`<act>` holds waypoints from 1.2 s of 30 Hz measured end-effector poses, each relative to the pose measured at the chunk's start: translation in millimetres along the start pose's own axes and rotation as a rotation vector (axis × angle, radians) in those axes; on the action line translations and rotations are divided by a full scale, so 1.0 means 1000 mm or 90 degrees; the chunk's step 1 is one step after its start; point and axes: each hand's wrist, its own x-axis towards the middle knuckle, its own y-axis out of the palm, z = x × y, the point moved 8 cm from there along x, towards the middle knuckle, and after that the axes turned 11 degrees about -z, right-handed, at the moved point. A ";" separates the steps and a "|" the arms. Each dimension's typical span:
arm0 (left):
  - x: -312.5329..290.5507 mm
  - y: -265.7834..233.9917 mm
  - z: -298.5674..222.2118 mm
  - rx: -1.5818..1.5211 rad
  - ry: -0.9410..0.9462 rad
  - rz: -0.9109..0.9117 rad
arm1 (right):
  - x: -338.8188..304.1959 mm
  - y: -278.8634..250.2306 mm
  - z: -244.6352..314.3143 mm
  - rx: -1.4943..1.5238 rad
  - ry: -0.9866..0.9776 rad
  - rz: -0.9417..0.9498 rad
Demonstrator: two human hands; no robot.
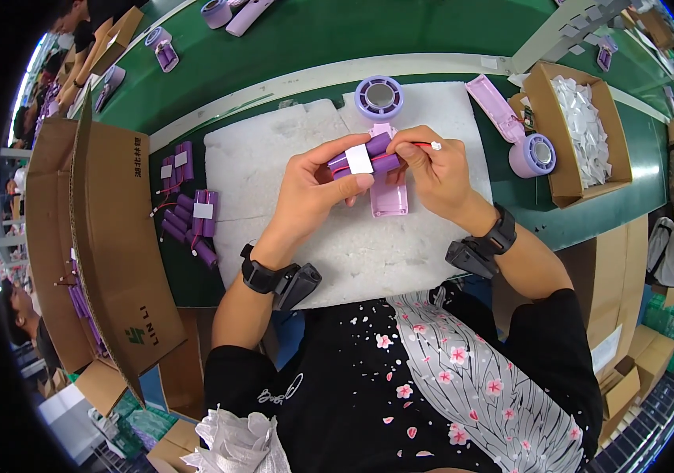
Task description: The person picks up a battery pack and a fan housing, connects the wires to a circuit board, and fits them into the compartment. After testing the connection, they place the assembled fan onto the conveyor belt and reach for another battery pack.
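Observation:
A purple battery pack (382,163) with a white label across it is held between my two hands. My left hand (313,177) is closed on its left end, the thumb near the label. With the thumb and fingers of my right hand (437,169) I pinch the pack's red wire near its small white connector (435,146). Below the pack lies a pink handle shell (390,201), partly hidden by my hands. It stretches toward a round lilac fan head (379,98) with a grey centre, on the white foam sheet (274,158).
More purple battery packs (195,213) lie left of the foam, beside a tall cardboard box (120,252). At the right, a second lilac fan head (532,155) with a pink shell (494,106) lies near a carton (617,150) of white pieces. Other people work at both sides.

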 end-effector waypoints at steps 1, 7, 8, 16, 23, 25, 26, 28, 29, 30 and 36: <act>0.000 0.001 0.000 -0.007 -0.002 0.006 | 0.000 0.000 0.001 -0.002 -0.007 -0.003; -0.002 0.003 0.000 -0.034 -0.001 0.024 | -0.001 -0.001 0.000 0.001 -0.003 -0.001; -0.002 0.005 0.000 -0.058 0.001 0.040 | 0.000 -0.001 0.000 0.001 -0.002 -0.001; -0.003 0.009 -0.001 -0.192 -0.065 0.096 | 0.000 -0.003 -0.003 0.019 0.010 -0.014; 0.000 0.008 0.000 -0.262 -0.090 0.118 | 0.001 -0.006 -0.002 0.006 -0.022 -0.021; 0.001 0.006 0.004 -0.257 -0.096 0.108 | 0.001 -0.007 -0.001 0.005 -0.020 -0.025; 0.001 0.007 0.004 -0.257 -0.096 0.108 | 0.001 -0.008 -0.001 0.003 -0.019 -0.029; 0.002 0.007 0.005 -0.246 -0.100 0.092 | 0.001 -0.009 -0.001 0.002 -0.017 -0.033; 0.002 0.007 0.006 -0.240 -0.102 0.083 | 0.002 -0.009 -0.002 0.007 0.002 -0.031; 0.002 0.007 0.006 -0.240 -0.102 0.083 | 0.002 -0.008 -0.003 0.011 0.020 -0.030; 0.002 0.007 0.009 -0.195 -0.099 0.047 | 0.001 -0.009 -0.005 0.008 0.017 -0.031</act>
